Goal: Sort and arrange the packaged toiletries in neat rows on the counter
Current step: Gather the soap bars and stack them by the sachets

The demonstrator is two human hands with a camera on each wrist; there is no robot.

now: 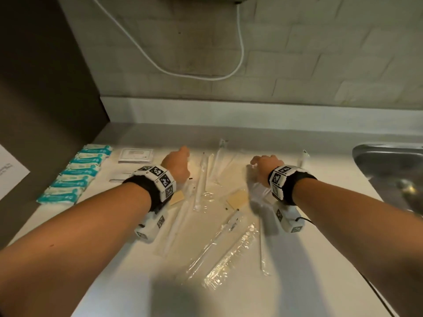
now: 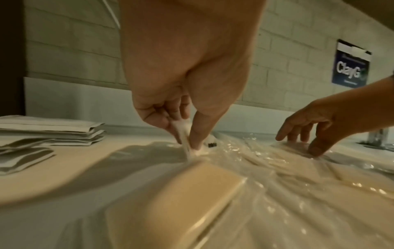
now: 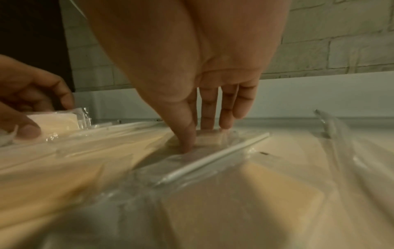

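Clear-wrapped packets (image 1: 229, 252) lie scattered on the bench (image 1: 320, 259) nearest the person. Farther in, the left hand (image 2: 183, 94) pinches a wrapper end (image 2: 185, 134), while the right hand (image 3: 192, 75) presses straight fingers on a tan packet (image 3: 208, 137). Teal packets (image 1: 75, 173) line the left edge, and a blue wall sign (image 2: 349, 67) reads "ClayG".

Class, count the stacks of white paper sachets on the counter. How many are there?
2. One stack lies towards the back, beside the teal packets. The second stack lies nearer, partly behind the left wristband. More may be hidden.
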